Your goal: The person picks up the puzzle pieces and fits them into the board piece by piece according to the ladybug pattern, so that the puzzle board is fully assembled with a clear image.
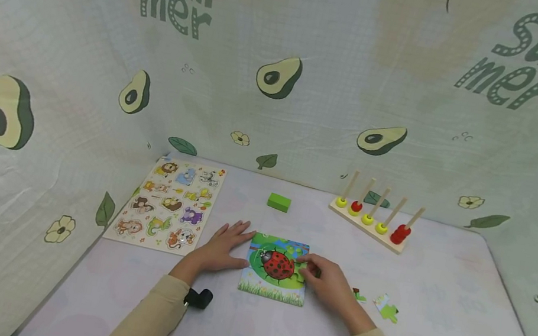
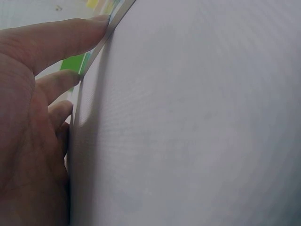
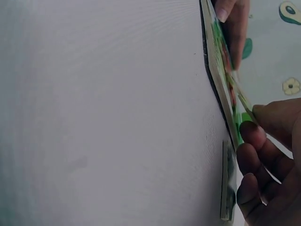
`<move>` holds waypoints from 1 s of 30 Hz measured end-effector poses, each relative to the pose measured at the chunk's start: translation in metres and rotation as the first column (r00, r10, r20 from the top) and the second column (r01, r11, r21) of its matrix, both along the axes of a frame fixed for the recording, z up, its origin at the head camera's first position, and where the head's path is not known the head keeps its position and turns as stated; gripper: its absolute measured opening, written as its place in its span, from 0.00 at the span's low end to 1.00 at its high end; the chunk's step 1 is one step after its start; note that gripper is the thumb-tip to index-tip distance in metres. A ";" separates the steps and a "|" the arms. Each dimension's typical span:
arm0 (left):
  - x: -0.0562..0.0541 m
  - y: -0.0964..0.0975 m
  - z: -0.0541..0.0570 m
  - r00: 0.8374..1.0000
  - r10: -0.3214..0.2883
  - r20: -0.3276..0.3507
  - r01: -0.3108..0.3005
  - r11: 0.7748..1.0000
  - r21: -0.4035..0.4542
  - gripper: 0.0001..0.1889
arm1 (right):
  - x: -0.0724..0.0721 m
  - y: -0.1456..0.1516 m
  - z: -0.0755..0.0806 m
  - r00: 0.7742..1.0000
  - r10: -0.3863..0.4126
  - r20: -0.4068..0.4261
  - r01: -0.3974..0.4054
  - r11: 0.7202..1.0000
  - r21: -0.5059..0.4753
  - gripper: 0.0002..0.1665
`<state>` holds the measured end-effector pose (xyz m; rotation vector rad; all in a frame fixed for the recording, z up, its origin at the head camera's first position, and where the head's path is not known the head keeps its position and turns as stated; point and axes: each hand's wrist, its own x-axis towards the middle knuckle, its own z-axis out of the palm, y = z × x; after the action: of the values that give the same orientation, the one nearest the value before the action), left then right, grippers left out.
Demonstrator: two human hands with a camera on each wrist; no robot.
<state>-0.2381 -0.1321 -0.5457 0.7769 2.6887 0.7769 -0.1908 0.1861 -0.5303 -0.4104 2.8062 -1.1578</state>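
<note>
A square jigsaw puzzle (image 1: 264, 291) with a red ladybug picture lies flat in front of the person. The left hand (image 1: 223, 248) rests at its left side, fingers spread, thumb and a fingertip at the board's edge in the left wrist view. At the right side, the right hand (image 1: 327, 280) pinches a green puzzle piece (image 3: 244, 100) between thumb and index finger. The piece is tilted, its far end down at the picture, in the right wrist view. Two loose puzzle pieces (image 1: 387, 308) lie right of the right hand, one partly hidden by the wrist.
A wooden animal peg board (image 1: 156, 240) lies at the back left. Behind the jigsaw stands a green block (image 1: 279, 202). At the back right is a bead stand (image 1: 365, 225) with upright pegs and yellow and red beads. A printed cloth (image 1: 322, 141) hangs behind the table.
</note>
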 end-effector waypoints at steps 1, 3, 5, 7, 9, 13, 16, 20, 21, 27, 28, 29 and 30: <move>0.000 0.000 0.000 1.000 -0.001 0.000 0.001 1.000 0.002 0.41 | -0.001 -0.001 0.000 1.000 0.004 0.000 -0.004 1.000 0.008 0.12; 0.000 0.000 0.000 1.000 -0.003 -0.001 0.003 1.000 0.003 0.41 | -0.002 -0.003 -0.001 1.000 0.011 -0.001 -0.011 1.000 0.021 0.12; 0.000 0.000 0.000 1.000 -0.003 0.000 0.003 1.000 0.008 0.41 | -0.003 -0.005 -0.002 1.000 0.017 -0.003 -0.017 0.999 0.035 0.12; 0.000 0.000 0.000 1.000 -0.001 0.001 0.001 1.000 0.011 0.41 | -0.003 -0.006 -0.002 1.000 0.018 -0.004 -0.018 0.999 0.046 0.12; 0.000 0.000 0.000 1.000 0.002 0.002 -0.002 1.000 0.011 0.41 | -0.003 -0.006 -0.002 1.000 0.020 -0.006 -0.019 0.998 0.058 0.12; 0.000 0.001 0.001 1.000 0.007 0.004 -0.007 1.000 0.010 0.41 | -0.003 -0.006 -0.003 0.999 0.036 -0.021 -0.034 0.997 0.072 0.11; 0.001 0.001 0.002 1.000 0.010 0.009 -0.010 1.000 0.010 0.41 | -0.003 -0.006 -0.002 0.997 0.056 -0.045 -0.052 0.996 0.078 0.12; 0.001 0.001 0.003 1.000 0.011 0.008 -0.011 1.000 0.007 0.41 | -0.001 -0.004 -0.002 0.992 0.101 -0.071 -0.093 0.990 0.110 0.15; 0.001 0.001 0.003 1.000 0.011 0.009 -0.011 1.000 0.008 0.41 | 0.000 -0.003 -0.002 0.990 0.117 -0.076 -0.107 0.987 0.122 0.16; 0.000 0.001 0.001 1.000 0.010 0.012 -0.010 1.000 0.011 0.41 | 0.003 -0.003 0.000 0.971 0.204 -0.122 -0.172 0.957 0.233 0.17; 0.000 0.000 0.001 1.000 0.010 0.013 -0.010 1.000 0.009 0.41 | 0.003 -0.003 0.000 0.969 0.211 -0.131 -0.174 0.952 0.251 0.17; 0.000 0.000 0.001 1.000 0.010 0.015 -0.010 1.000 0.007 0.41 | 0.003 -0.004 0.001 0.966 0.218 -0.142 -0.175 0.948 0.265 0.16; 0.000 0.000 0.001 1.000 0.009 0.016 -0.009 1.000 0.005 0.41 | 0.003 -0.004 0.001 0.964 0.220 -0.149 -0.173 0.945 0.277 0.16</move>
<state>-0.2386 -0.1317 -0.5444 0.7569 2.6793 0.7892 -0.1882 0.1821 -0.5293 -0.7841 2.9274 -0.7302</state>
